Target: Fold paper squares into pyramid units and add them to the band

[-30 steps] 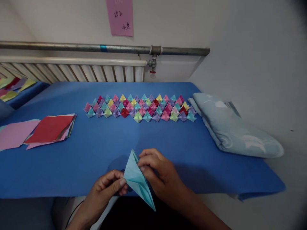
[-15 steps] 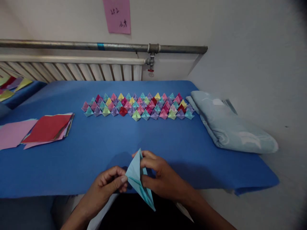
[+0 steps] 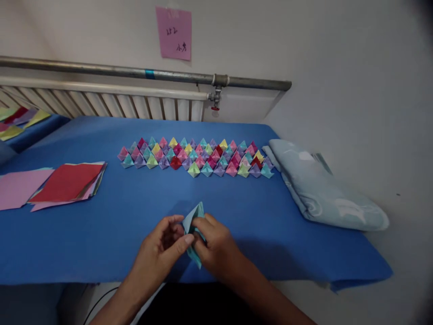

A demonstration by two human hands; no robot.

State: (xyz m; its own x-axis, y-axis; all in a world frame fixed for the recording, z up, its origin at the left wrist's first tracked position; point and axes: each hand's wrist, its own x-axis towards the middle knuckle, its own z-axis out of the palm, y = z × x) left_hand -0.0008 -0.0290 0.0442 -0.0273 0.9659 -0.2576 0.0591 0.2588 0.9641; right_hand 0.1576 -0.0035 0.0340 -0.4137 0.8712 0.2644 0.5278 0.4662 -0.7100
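A light blue folded paper [image 3: 193, 217] is held between my two hands above the near edge of the blue-covered table [image 3: 135, 203]. My left hand [image 3: 165, 241] pinches its left side, thumb in front. The fingers of my right hand [image 3: 214, 241] reach into the fold from the right and grip it. Farther back lie rows of small folded paper boats [image 3: 206, 169] in many colours. Part of the held paper is hidden behind my fingers.
On the left lie a stack of paper with a red sheet on top [image 3: 67, 183] and pink paper [image 3: 23, 189]. A folded light blue cloth [image 3: 324, 192] rests at the right. Behind the table are a radiator [image 3: 118, 104] and a metal pipe [image 3: 101, 69].
The blue paper has been drawn into a narrower, more closed shape, with both hands nearer each other. The camera view has shifted slightly.
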